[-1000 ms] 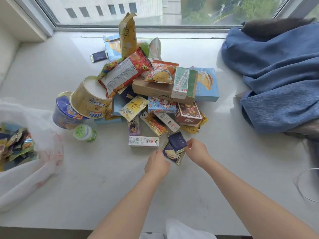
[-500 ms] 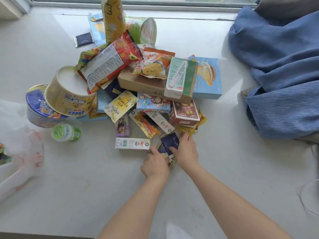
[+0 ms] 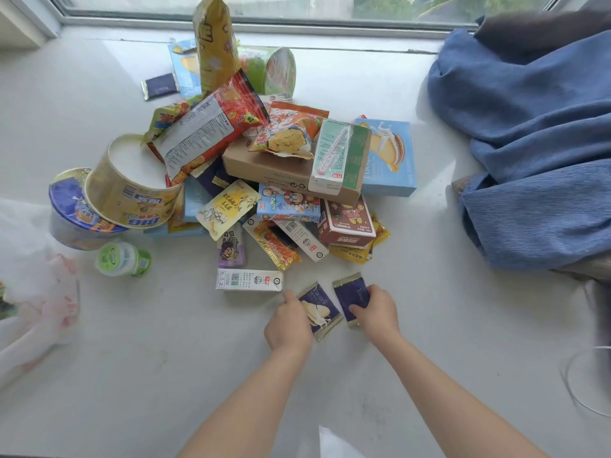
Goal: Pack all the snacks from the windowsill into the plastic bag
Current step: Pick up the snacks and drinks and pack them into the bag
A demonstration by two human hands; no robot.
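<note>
Packets: two navy wafer sachets lie side by side at the pile's near edge, long axes running near to far. Left hand (image 3: pixel 288 320) pinches left sachet (image 3: pixel 320 309); right hand (image 3: pixel 377 309) grips right sachet (image 3: pixel 352 294). Plastic bag (image 3: pixel 36 292) lies far left, nearer the left hand.

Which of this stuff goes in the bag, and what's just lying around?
Job:
snack pile
two dark blue packets, one gripped in the left hand, one in the right hand
plastic bag

Lying about:
blue cloth
</note>
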